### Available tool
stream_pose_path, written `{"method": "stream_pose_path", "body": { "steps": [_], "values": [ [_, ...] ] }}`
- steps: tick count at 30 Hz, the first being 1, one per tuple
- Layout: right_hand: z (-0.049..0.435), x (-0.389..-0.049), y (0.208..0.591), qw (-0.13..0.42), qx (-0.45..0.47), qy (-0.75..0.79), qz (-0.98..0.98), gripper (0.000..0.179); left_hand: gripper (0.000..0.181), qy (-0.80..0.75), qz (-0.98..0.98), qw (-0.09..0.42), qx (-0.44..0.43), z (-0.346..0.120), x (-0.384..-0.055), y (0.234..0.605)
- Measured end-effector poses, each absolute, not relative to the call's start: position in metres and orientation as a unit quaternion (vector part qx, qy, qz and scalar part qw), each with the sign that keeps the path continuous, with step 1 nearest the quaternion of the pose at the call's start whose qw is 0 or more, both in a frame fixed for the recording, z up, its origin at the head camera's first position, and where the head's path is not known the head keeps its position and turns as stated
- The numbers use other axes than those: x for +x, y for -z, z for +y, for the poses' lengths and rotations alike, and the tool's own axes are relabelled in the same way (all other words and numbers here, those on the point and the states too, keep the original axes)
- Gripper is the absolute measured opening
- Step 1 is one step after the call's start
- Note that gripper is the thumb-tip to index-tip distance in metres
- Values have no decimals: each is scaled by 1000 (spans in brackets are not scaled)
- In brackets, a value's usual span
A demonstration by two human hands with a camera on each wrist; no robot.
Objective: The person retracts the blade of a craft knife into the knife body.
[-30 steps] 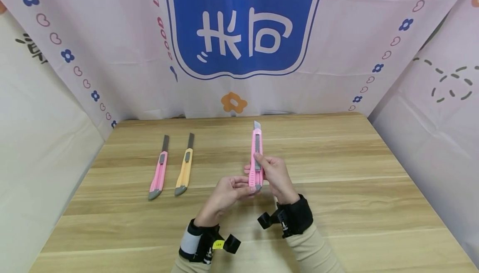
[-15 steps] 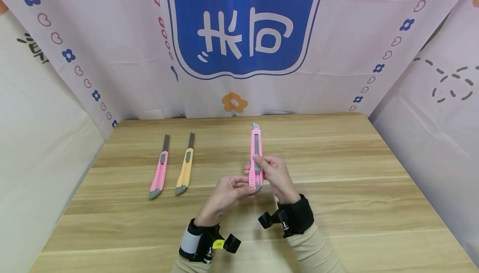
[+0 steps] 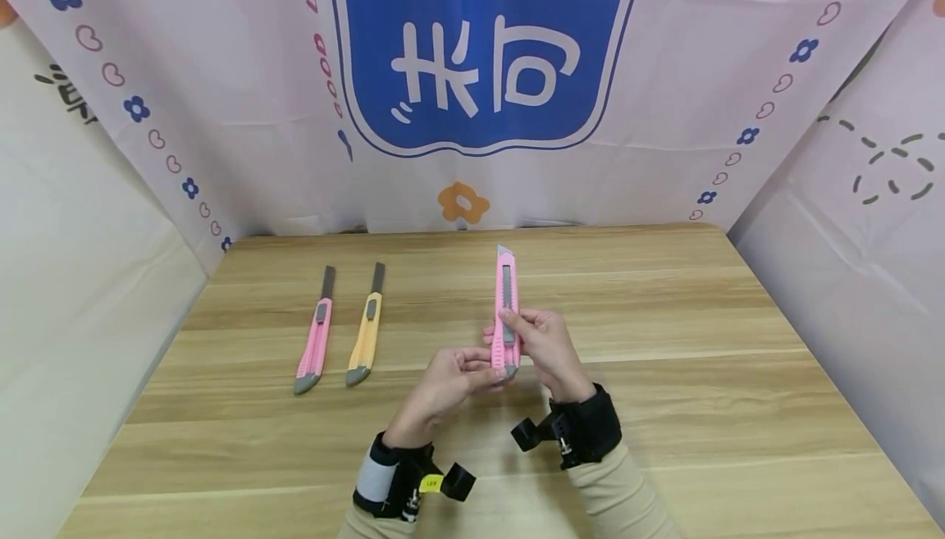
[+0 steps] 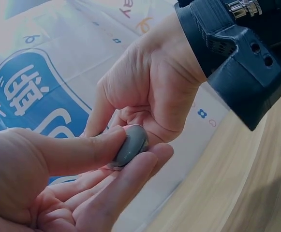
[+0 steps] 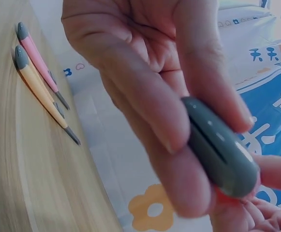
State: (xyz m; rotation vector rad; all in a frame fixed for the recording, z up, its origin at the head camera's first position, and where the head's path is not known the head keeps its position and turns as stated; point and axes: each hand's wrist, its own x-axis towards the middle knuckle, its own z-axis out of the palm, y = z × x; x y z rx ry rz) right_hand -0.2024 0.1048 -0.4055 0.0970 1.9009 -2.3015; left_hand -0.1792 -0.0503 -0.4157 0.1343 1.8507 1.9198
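Upright over the table, a pink utility knife (image 3: 506, 280) is held between both hands in the head view. My left hand (image 3: 452, 379) pinches its grey end cap (image 4: 131, 145) between thumb and fingers. The right hand (image 3: 550, 352) grips the handle higher up, thumb on the grey slider and fingers behind. A short slanted blade tip pokes out at the top. In the right wrist view the grey cap (image 5: 222, 147) sits in the left hand's fingertips, hiding most of the knife.
To the left on the wooden table (image 3: 701, 342) lie another pink utility knife (image 3: 317, 334) and a yellow one (image 3: 365, 334), both with long blade sections pointing to the back. A printed cloth (image 3: 258, 129) hangs behind the table, and pale cloth flanks both sides.
The right thumb has drawn the slider a little down the handle, and less blade sticks out at the top. The left hand stays on the end cap.
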Motion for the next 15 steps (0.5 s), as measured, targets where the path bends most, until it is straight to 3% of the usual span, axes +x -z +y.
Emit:
{"method": "stream_pose_path", "body": {
  "steps": [15],
  "values": [
    [113, -202, 404, 78, 30, 758, 647, 40, 32, -705, 657, 255, 80, -50, -180, 415]
  ]
}}
